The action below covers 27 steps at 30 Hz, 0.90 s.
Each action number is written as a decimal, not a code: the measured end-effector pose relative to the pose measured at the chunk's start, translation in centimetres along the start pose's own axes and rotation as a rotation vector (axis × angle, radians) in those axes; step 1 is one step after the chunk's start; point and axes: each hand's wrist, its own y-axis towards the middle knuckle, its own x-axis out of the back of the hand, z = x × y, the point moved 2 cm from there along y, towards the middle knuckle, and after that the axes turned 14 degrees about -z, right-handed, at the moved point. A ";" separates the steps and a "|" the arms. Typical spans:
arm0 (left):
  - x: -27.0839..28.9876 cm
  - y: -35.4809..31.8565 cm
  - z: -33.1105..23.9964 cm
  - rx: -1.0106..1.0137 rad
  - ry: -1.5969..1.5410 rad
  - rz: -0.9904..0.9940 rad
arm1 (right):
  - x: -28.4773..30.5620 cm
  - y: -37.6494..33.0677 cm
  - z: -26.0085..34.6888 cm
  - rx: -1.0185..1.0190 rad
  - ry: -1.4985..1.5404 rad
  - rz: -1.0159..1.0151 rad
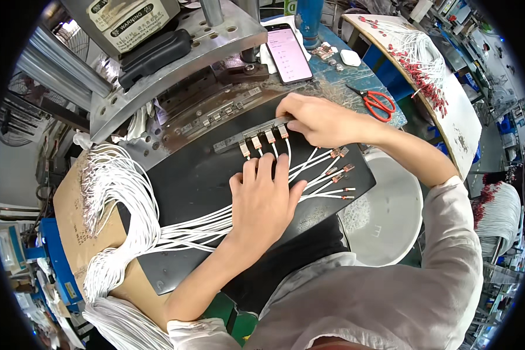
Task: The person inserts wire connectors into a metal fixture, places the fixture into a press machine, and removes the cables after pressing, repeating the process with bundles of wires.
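A narrow grey metal bar (230,143) lies slantwise on the black work board (184,175). Several small copper-and-white terminals (256,142), each on the end of a white wire, sit in a row along its near edge. My right hand (318,121) is closed round the bar's right end, its fingertips partly hidden. Just below the row, my left hand (261,195) lies palm down with fingers spread, their tips by the wires. A bundle of white wires (195,228) passes under this hand; loose ends with copper terminals (337,178) fan out to its right.
Behind the board stands a metal press (175,93) with a slotted die rail (227,109). A large coil of white wires (128,204) rests on cardboard at left. A phone (289,53) and red-handled pliers (378,106) lie at the back right; a white bucket (391,210) stands right.
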 end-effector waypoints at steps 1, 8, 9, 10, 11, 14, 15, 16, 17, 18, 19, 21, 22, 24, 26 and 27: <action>0.0 0.4 0.1 0.001 0.003 -0.002 | -0.1 0.8 0.4 -0.044 0.136 0.070; 0.9 1.8 3.0 0.071 -0.006 -0.149 | -2.2 8.4 0.1 -0.138 0.497 -0.069; 0.5 2.9 4.7 0.022 0.007 -0.219 | -2.8 10.4 -0.6 -0.102 0.473 -0.168; -0.1 4.3 6.9 -0.018 0.026 -0.286 | -3.8 12.6 -1.1 -0.064 0.454 -0.259; -0.4 5.8 8.5 -0.016 0.024 -0.327 | -4.4 14.4 -1.1 -0.044 0.391 -0.364; -1.7 9.2 12.2 -0.044 0.084 -0.406 | -4.9 18.4 -4.5 -0.022 0.518 -0.414; -1.9 9.7 12.8 -0.045 0.076 -0.406 | -4.8 19.3 -5.9 -0.019 0.710 -0.355; -2.1 10.1 13.4 -0.022 0.105 -0.372 | -5.1 19.8 -7.0 -0.016 0.901 -0.291; -2.1 10.3 13.9 0.007 0.143 -0.336 | -5.5 20.1 -6.8 -0.017 0.902 -0.283; -2.1 10.3 14.4 0.038 0.182 -0.301 | -5.2 20.3 -6.3 0.277 0.552 -0.580; -2.1 10.2 14.8 0.049 0.183 -0.301 | -5.2 20.2 -5.6 0.562 0.176 -0.851; -1.5 9.7 15.5 0.106 0.217 -0.214 | -5.4 19.5 -4.1 0.830 -0.211 -1.085; -1.0 9.1 16.1 0.144 0.245 -0.171 | -4.7 19.8 -3.4 0.567 -0.148 -0.842; -0.4 9.4 16.3 0.233 0.255 -0.124 | -4.6 20.3 -2.4 0.075 -0.028 -0.327; -0.9 10.8 15.6 0.327 0.212 -0.040 | -6.7 21.7 -5.7 0.120 0.138 -0.335; -1.0 11.1 15.8 0.324 0.214 -0.047 | -7.2 22.9 -7.4 0.162 0.288 -0.359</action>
